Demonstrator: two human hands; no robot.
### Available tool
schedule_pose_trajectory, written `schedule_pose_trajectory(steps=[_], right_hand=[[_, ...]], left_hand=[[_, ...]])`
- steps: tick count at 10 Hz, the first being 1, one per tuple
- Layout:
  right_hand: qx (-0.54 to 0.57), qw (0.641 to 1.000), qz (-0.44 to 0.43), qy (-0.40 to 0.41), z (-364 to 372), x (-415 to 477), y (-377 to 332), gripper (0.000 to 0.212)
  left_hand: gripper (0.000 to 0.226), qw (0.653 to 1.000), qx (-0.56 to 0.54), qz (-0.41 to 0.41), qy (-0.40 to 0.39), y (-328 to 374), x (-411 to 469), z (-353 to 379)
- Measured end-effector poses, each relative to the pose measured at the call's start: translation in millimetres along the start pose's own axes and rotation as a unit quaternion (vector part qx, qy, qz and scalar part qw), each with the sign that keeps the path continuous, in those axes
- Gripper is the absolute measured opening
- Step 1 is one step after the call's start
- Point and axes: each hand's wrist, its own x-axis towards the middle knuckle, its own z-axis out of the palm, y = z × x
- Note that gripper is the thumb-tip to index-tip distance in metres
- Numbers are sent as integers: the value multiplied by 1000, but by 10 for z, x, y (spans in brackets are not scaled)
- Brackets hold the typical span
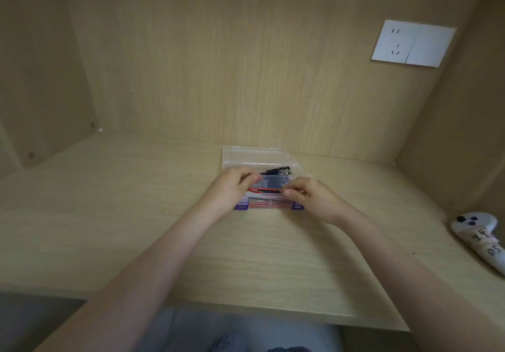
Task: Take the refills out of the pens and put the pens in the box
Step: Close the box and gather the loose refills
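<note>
A clear plastic box (pixel 255 157) with purple latches stands on the wooden desk near the back wall, its lid raised behind it. Black pens (pixel 277 171) lie at its far side and red ones (pixel 262 204) show through the near wall. My left hand (pixel 232 187) and my right hand (pixel 314 197) are over the box, each pinching one end of a red pen (pixel 266 190) held level between them. Whether a refill is out of it I cannot tell.
A white handheld controller (pixel 481 238) with handwritten labels lies at the desk's right edge. A white wall socket plate (pixel 412 43) sits on the back panel, upper right. Wooden side walls close in the desk left and right.
</note>
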Motion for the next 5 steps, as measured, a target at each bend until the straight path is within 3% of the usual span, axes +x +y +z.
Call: schedule_pose_trajectory(steps=[1, 5], right_hand=[[4, 1000, -7, 1, 66, -160, 2, 23], [-5, 999, -40, 10, 142, -541, -224, 33]], left_hand=[[22, 998, 53, -2, -44, -25, -198, -1], [18, 999, 6, 21, -46, 18, -473, -125]])
